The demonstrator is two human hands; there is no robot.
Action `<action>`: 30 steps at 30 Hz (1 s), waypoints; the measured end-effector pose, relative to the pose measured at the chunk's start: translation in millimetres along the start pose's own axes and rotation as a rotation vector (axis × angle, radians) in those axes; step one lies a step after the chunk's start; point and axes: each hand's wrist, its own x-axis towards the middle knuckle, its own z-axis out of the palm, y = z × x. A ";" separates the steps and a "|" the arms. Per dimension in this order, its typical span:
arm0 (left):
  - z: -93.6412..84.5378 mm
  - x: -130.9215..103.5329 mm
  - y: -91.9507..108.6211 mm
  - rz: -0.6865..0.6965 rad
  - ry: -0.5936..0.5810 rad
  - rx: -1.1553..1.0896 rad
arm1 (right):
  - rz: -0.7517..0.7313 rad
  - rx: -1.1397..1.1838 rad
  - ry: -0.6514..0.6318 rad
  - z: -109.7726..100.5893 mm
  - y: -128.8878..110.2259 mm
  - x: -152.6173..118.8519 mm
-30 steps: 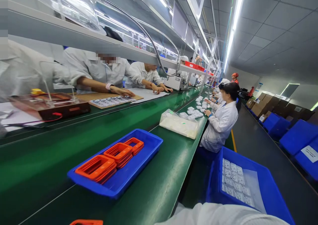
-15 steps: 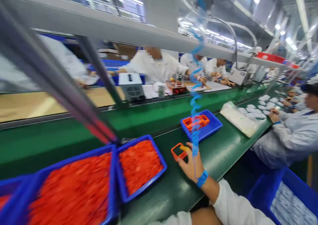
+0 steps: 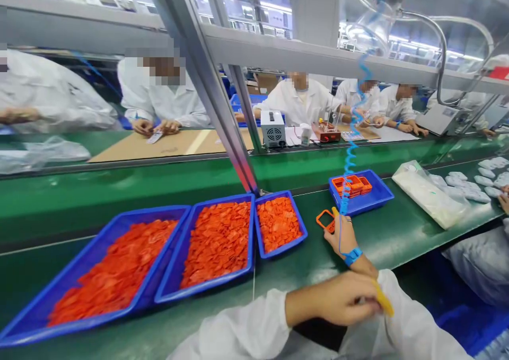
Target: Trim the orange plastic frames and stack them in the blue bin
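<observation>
My right hand (image 3: 342, 234), with a blue band at the wrist, holds an orange frame (image 3: 321, 215) at its lower right edge, between thumb and fingers. A yellow cover shows on one fingertip. Nearer to me, my left hand (image 3: 344, 298) is slightly blurred in front of the right sleeve. Its fingers curl together, and a yellow cover (image 3: 384, 298) is on one finger; anything inside the grip is hidden. Several orange frames lie in a blue tray (image 3: 371, 203) beyond my right hand. A coiled blue hose (image 3: 350, 161) hangs across my view of that hand.
Three blue bins (image 3: 159, 295) of orange pieces stand left on the green bench. A metal post (image 3: 214, 95) rises behind them. A plastic bag (image 3: 431, 195) and white parts (image 3: 471, 190) lie right. People in white coats work across the bench and at the right edge.
The view has swung left, so the bins and more people show. My left hand has come into view over the right sleeve. My right hand still holds the orange frame.
</observation>
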 end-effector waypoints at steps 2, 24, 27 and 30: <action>-9.4 -12.3 -2.5 -0.006 0.373 0.139 | 0.036 0.234 0.022 -11.5 10.8 -11.5; -42.8 -20.8 -69.9 -0.426 1.050 -1.088 | -0.015 0.379 0.087 -74.8 -40.6 -64.0; -40.5 -20.6 -72.6 -0.368 0.987 -1.167 | -0.162 0.268 0.069 -81.6 -65.1 -38.5; -35.2 -19.8 -77.3 -0.336 0.917 -1.160 | -0.344 0.247 -0.014 -68.6 -96.8 -6.3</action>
